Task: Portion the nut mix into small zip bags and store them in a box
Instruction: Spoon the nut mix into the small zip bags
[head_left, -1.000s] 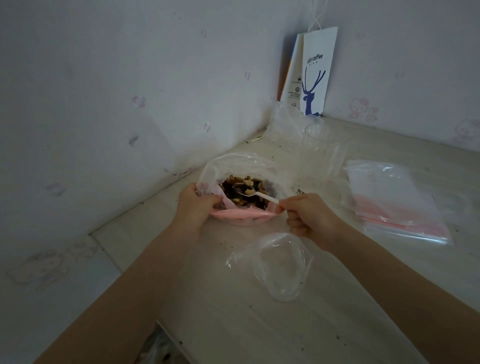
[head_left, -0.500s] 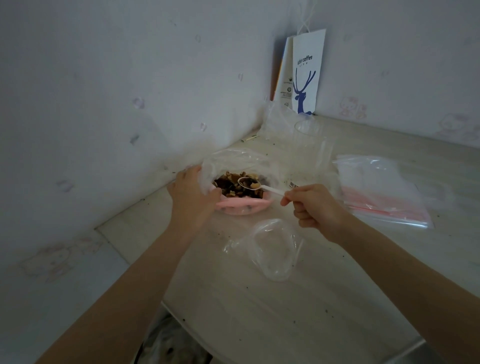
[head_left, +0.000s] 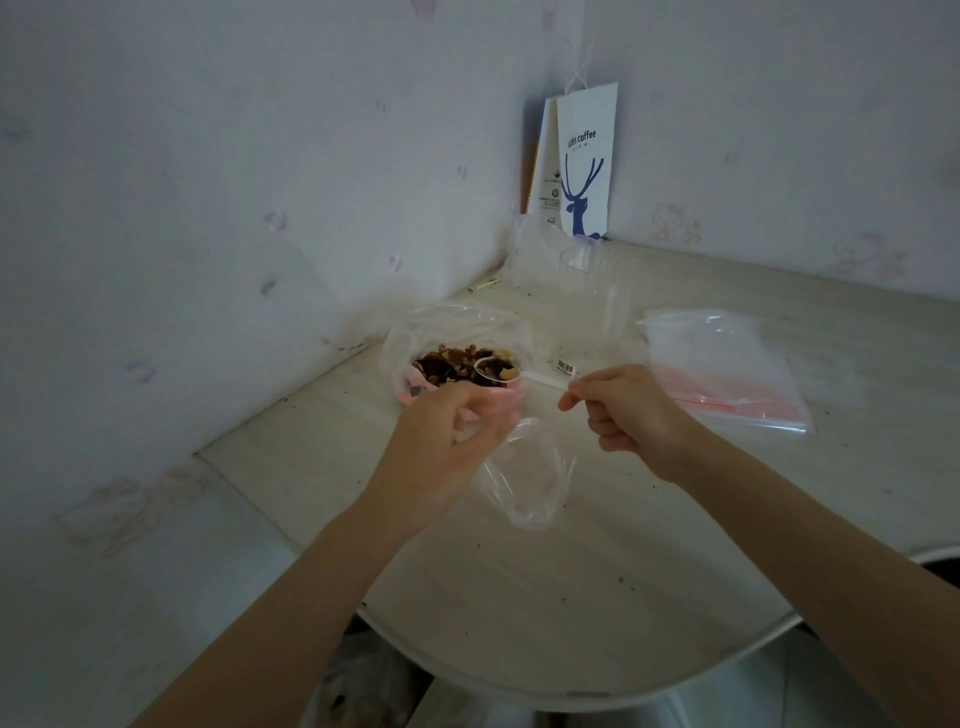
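A pink bowl lined with clear plastic holds the nut mix (head_left: 457, 364) near the wall. My right hand (head_left: 631, 410) pinches the handle of a white plastic spoon (head_left: 498, 370) whose bowl carries a few nuts just above the mix. My left hand (head_left: 452, 431) grips the top edge of a small clear zip bag (head_left: 530, 478), holding its mouth up close under the spoon while the rest of the bag lies on the table. A stack of unused zip bags with red seal strips (head_left: 727, 369) lies to the right.
A clear plastic box (head_left: 587, 306) stands behind the bowl, with a white coffee paper bag (head_left: 584, 166) leaning in the wall corner. The pale table (head_left: 571, 597) has a curved front edge. Walls close off the left and back.
My left hand left the bowl's plastic rim and took hold of the small zip bag's mouth. The spoon, loaded with nuts, has lifted out of the mix toward the bag.
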